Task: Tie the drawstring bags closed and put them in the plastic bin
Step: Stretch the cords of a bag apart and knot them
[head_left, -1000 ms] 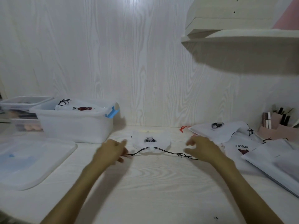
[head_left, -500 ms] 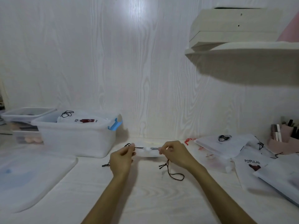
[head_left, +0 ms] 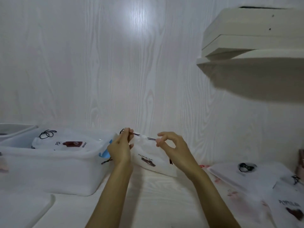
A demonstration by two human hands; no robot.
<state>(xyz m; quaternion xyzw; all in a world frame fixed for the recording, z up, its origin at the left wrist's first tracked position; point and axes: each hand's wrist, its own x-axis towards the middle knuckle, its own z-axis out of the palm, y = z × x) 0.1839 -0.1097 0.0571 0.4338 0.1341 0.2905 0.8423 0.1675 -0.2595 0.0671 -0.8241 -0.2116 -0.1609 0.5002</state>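
While the left hand (head_left: 120,148) and right hand (head_left: 171,145) each pinch an end of the thin black drawstring (head_left: 151,138) at lower centre, the soft white drawstring bag (head_left: 153,159) hangs between them, its neck gathered; tying seems underway, and crossing the cords into a knot comes next, then the translucent plastic bin (head_left: 49,175) at lower left, on the pale woodgrain desk (head_left: 158,203)

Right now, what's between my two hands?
In the head view, the gathered top of the white bag and its black cord span between left hand and right hand.
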